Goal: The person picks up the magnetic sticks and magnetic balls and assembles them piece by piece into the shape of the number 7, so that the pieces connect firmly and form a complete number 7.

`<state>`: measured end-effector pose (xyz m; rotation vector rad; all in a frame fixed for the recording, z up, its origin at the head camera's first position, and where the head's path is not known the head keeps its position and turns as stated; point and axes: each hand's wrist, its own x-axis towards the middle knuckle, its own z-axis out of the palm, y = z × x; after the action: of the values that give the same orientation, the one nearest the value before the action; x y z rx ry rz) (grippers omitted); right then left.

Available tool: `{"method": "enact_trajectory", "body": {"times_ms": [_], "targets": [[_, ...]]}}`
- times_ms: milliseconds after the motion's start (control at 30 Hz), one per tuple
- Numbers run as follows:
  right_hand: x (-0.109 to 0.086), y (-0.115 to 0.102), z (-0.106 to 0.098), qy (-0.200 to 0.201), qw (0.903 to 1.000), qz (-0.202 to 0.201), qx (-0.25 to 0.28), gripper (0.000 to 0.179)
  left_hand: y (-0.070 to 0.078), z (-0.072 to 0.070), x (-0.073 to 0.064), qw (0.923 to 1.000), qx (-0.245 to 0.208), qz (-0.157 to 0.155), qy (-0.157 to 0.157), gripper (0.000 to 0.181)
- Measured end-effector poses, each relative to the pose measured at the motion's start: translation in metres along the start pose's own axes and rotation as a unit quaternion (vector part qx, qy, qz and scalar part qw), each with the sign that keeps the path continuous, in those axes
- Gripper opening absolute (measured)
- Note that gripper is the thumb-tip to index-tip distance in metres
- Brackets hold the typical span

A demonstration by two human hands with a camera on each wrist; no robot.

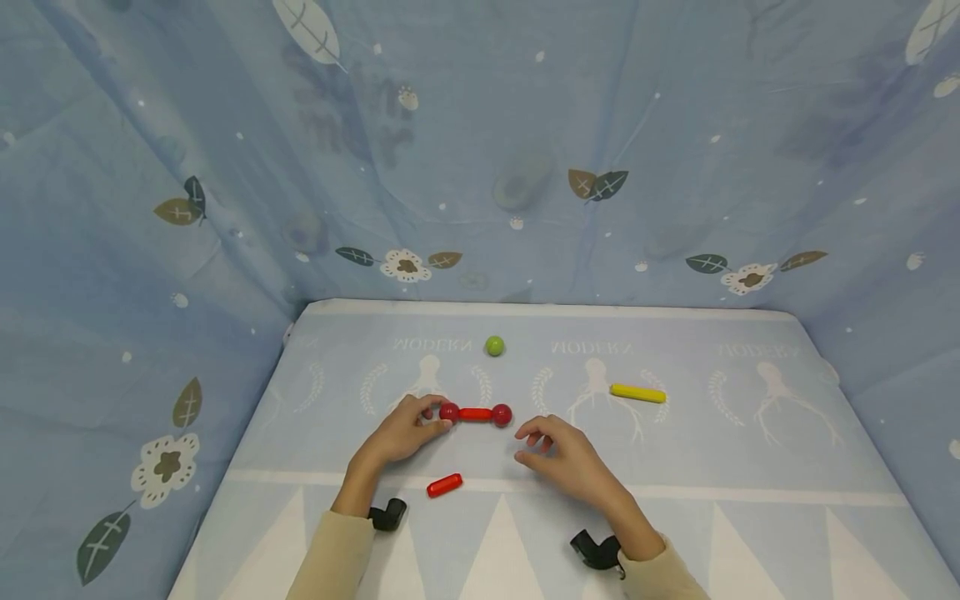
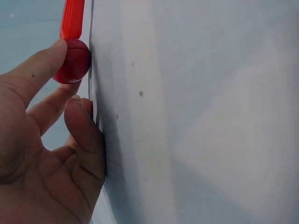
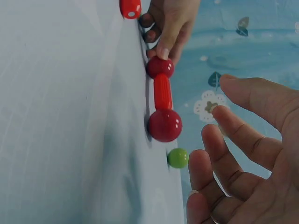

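Note:
A dumbbell-shaped piece lies on the table: a red rod [image 1: 475, 414] with a dark red ball at each end. My left hand [image 1: 402, 428] pinches its left ball [image 2: 74, 61] between thumb and finger; the other fingers rest loosely curled near the cloth. Just right of the right ball [image 3: 165, 125], my right hand [image 1: 567, 460] hovers with relaxed, spread fingers and holds nothing. A loose short red rod [image 1: 445, 485] lies nearer to me, between the two forearms.
Beyond the hands sits a green ball [image 1: 494, 346]. A yellow rod [image 1: 637, 393] lies to the right. Blue patterned cloth walls [image 1: 480, 167] rise behind and beside the cloth-covered table [image 1: 675, 458]. Black wrist mounts [image 1: 596, 551] are on both wrists.

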<state>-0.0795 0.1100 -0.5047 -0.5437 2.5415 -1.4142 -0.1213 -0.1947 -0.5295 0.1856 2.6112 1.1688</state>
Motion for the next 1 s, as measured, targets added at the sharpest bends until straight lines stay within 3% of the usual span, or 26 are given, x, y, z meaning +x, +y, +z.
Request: {"method": "enact_trajectory", "body": {"times_ms": [1000], "targets": [[-0.031,0.057,-0.062,0.104,0.9932,0.053,0.002,0.029,-0.003,0.001,0.001,1.0000,0.000,-0.003,-0.002,0.040]]}}
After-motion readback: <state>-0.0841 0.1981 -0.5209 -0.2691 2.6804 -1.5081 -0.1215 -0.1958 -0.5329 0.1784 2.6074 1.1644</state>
